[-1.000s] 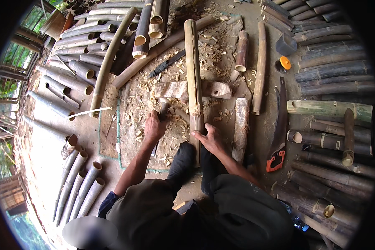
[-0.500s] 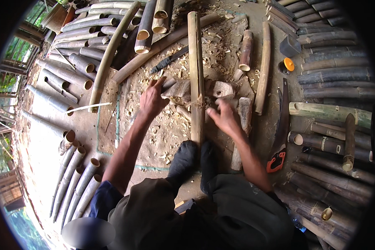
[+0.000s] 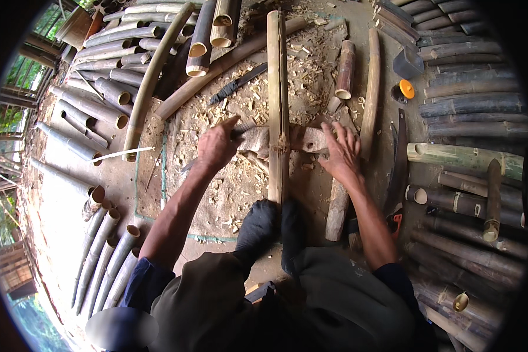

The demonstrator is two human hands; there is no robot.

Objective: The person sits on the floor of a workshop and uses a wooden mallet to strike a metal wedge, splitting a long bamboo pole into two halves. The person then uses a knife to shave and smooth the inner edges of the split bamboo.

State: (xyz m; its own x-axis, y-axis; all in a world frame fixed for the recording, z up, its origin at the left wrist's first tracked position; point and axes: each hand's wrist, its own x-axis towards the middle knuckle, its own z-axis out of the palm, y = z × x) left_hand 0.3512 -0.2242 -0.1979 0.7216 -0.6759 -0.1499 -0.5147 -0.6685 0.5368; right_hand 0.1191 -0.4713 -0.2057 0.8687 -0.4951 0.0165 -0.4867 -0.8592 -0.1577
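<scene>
A long split bamboo piece (image 3: 275, 105) lies lengthwise in front of me, across a pale notched wooden block (image 3: 308, 139). Its near end reaches my dark-socked feet (image 3: 258, 224). My left hand (image 3: 216, 145) is curled at the block's left end; a dark, narrow, blurred thing shows by its fingers, too unclear to name. At the block's right end, next to a hole, my right hand (image 3: 341, 154) has its fingers spread and grips nothing. A rough wooden stick (image 3: 337, 211) lies just below it. Beyond the block rests a dark-handled knife (image 3: 239, 84).
Wood chips litter the mat (image 3: 205, 217). Bamboo poles lie in stacks at left (image 3: 108, 246) and right (image 3: 475, 105). A saw (image 3: 400, 152), an orange-lidded jar (image 3: 406, 90) and a grey plastic container (image 3: 408, 63) stand or lie to the right.
My right hand has moved right and slightly forward, away from the bamboo, its fingers spreading. My left hand has dropped slightly and curled more. The split bamboo stays on the block.
</scene>
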